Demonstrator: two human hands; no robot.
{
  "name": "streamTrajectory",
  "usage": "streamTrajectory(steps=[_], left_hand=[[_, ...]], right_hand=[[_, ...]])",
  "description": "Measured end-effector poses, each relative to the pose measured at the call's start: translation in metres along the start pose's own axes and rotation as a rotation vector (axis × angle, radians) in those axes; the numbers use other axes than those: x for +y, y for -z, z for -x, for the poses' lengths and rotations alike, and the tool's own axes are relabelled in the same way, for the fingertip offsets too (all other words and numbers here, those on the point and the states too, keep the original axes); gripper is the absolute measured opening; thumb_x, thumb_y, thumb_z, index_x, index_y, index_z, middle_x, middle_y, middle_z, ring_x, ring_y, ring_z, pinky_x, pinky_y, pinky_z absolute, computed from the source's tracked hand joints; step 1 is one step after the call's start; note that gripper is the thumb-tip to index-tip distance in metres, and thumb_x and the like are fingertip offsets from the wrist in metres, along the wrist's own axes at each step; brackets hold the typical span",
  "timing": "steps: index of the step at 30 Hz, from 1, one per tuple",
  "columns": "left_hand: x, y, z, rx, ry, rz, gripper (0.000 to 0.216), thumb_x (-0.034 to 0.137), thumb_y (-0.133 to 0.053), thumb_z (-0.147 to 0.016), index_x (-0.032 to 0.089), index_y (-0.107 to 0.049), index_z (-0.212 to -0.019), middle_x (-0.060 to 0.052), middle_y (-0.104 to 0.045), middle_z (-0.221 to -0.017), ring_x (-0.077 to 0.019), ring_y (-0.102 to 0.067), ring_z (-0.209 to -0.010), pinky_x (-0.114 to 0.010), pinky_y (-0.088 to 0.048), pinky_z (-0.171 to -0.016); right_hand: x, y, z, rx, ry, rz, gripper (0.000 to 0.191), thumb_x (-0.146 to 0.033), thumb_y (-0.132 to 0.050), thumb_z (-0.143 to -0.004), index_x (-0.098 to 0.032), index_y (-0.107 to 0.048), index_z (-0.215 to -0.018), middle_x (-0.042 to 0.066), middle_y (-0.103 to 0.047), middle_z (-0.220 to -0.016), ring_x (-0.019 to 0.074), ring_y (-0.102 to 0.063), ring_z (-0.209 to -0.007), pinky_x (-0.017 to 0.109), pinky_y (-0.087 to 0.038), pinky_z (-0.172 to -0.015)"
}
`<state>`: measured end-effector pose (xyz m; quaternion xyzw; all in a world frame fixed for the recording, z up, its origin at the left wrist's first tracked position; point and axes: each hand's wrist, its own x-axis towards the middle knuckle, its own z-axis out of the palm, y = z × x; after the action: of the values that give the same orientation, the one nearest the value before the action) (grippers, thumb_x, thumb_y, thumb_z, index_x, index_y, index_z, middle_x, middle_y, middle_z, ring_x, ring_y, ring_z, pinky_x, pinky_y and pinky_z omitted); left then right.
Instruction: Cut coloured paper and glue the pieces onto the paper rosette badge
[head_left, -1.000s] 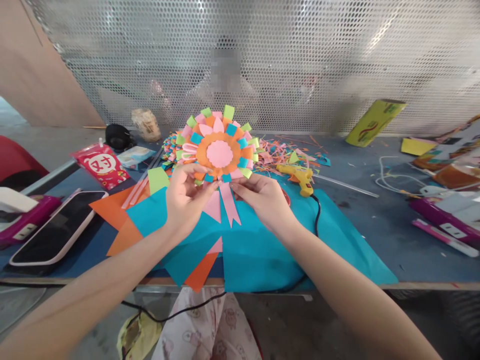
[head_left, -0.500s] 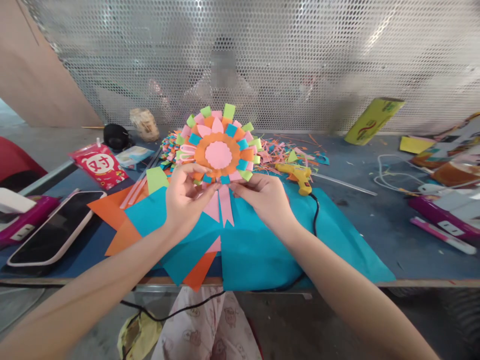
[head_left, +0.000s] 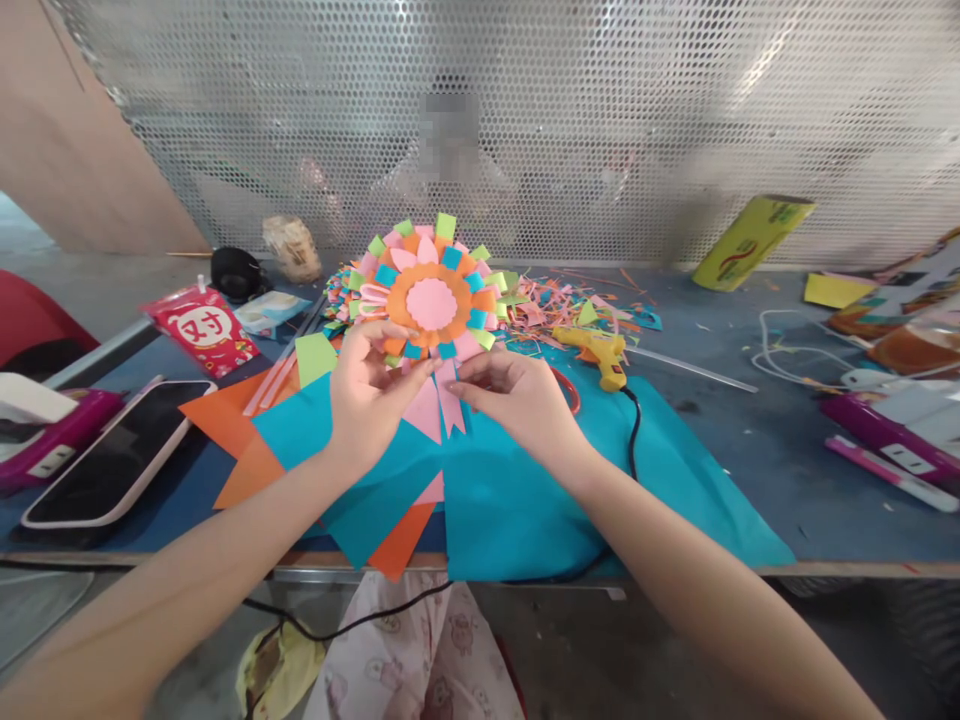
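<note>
A round paper rosette [head_left: 430, 304] is held up over the table, with a pink scalloped centre, an orange ring and looped strips in blue, green, pink and orange. My left hand [head_left: 369, 395] pinches its lower left edge between thumb and fingers. From its bottom hang two pink ribbon tails [head_left: 451, 400]. My right hand [head_left: 529, 400] has thumb and fingers closed at the top of the right tail, just under the rosette. Blue paper sheets [head_left: 525, 490] lie beneath both hands.
A yellow glue gun [head_left: 600, 352] lies to the right, its black cord running to the front edge. Paper scraps [head_left: 547, 310] are heaped behind. A phone [head_left: 120, 455] and red packet [head_left: 202, 328] are at left; a yellow roll [head_left: 752, 243] leans on the perforated metal wall.
My right hand has shifted from the rosette's lower rim down to the right ribbon tail. The rosette has tilted slightly and turned a little to the left.
</note>
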<state>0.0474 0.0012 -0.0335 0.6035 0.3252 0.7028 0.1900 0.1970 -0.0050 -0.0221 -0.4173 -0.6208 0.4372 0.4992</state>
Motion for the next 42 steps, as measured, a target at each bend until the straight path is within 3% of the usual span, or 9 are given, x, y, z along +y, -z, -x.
streamTrajectory(steps=[10, 13, 17, 22, 31, 37, 42], left_hand=[[-0.0019, 0.0032, -0.0005, -0.052, -0.006, -0.018, 0.031, 0.011, -0.074, -0.065, 0.019, -0.056, -0.089, -0.001, -0.060, -0.091, -0.0120, -0.063, -0.081, -0.020, -0.054, -0.061], [-0.0034, 0.0032, -0.0016, -0.069, -0.010, -0.015, 0.028, 0.012, -0.072, -0.068, 0.019, -0.057, -0.090, -0.001, -0.060, -0.090, -0.0121, -0.063, -0.082, -0.022, -0.055, -0.065], [-0.0054, 0.0025, -0.0022, -0.047, -0.029, 0.008, 0.028, 0.009, -0.072, -0.066, 0.019, -0.056, -0.087, 0.001, -0.059, -0.086, -0.0110, -0.063, -0.078, -0.022, -0.055, -0.065], [-0.0034, 0.0008, -0.0007, 0.008, -0.078, -0.029, 0.028, 0.006, -0.072, -0.064, 0.019, -0.056, -0.083, 0.001, -0.058, -0.083, -0.0108, -0.061, -0.078, -0.022, -0.054, -0.064], [-0.0044, 0.0008, -0.0005, 0.030, -0.012, -0.004, 0.029, 0.012, -0.074, -0.063, 0.020, -0.053, -0.081, 0.002, -0.056, -0.082, -0.0119, -0.062, -0.076, -0.022, -0.053, -0.058], [-0.0038, 0.0017, -0.0026, -0.004, 0.018, -0.019, 0.029, 0.015, -0.074, -0.064, 0.020, -0.052, -0.082, 0.001, -0.057, -0.084, -0.0117, -0.061, -0.076, -0.025, -0.054, -0.064], [-0.0030, 0.0011, -0.0031, -0.006, 0.049, 0.002, 0.031, 0.022, -0.077, -0.063, 0.020, -0.052, -0.081, 0.001, -0.057, -0.084, -0.0107, -0.060, -0.073, -0.024, -0.054, -0.063]], right_hand=[[0.0004, 0.0007, -0.0021, -0.008, -0.085, -0.052, 0.028, -0.033, -0.082, -0.049, -0.017, -0.064, -0.063, -0.001, -0.063, -0.063, 0.0091, -0.056, -0.053, 0.024, -0.048, -0.052], [0.0006, 0.0005, -0.0013, -0.067, -0.142, -0.166, 0.026, -0.037, -0.078, -0.056, -0.016, -0.066, -0.066, -0.001, -0.065, -0.063, 0.0098, -0.059, -0.053, 0.024, -0.051, -0.050], [0.0029, 0.0004, -0.0009, -0.062, -0.151, -0.306, 0.020, -0.031, -0.076, -0.059, -0.017, -0.067, -0.069, -0.002, -0.067, -0.067, 0.0104, -0.063, -0.056, 0.024, -0.054, -0.051], [0.0034, -0.0016, -0.0010, -0.023, -0.162, -0.317, 0.015, -0.024, -0.076, -0.056, -0.016, -0.067, -0.065, -0.002, -0.067, -0.063, 0.0097, -0.062, -0.052, 0.023, -0.055, -0.050], [-0.0011, -0.0053, 0.0042, -0.050, -0.239, -0.424, 0.030, -0.036, -0.082, -0.050, -0.014, -0.066, -0.063, -0.002, -0.065, -0.059, 0.0100, -0.062, -0.055, 0.024, -0.056, -0.053], [0.0005, -0.0039, 0.0027, -0.100, -0.295, -0.495, 0.026, -0.033, -0.081, -0.053, -0.015, -0.067, -0.066, -0.001, -0.067, -0.062, 0.0099, -0.063, -0.057, 0.024, -0.056, -0.058], [0.0000, -0.0028, 0.0020, -0.102, -0.251, -0.473, 0.028, -0.037, -0.081, -0.053, -0.016, -0.068, -0.066, 0.000, -0.068, -0.062, 0.0110, -0.064, -0.057, 0.024, -0.055, -0.056]])
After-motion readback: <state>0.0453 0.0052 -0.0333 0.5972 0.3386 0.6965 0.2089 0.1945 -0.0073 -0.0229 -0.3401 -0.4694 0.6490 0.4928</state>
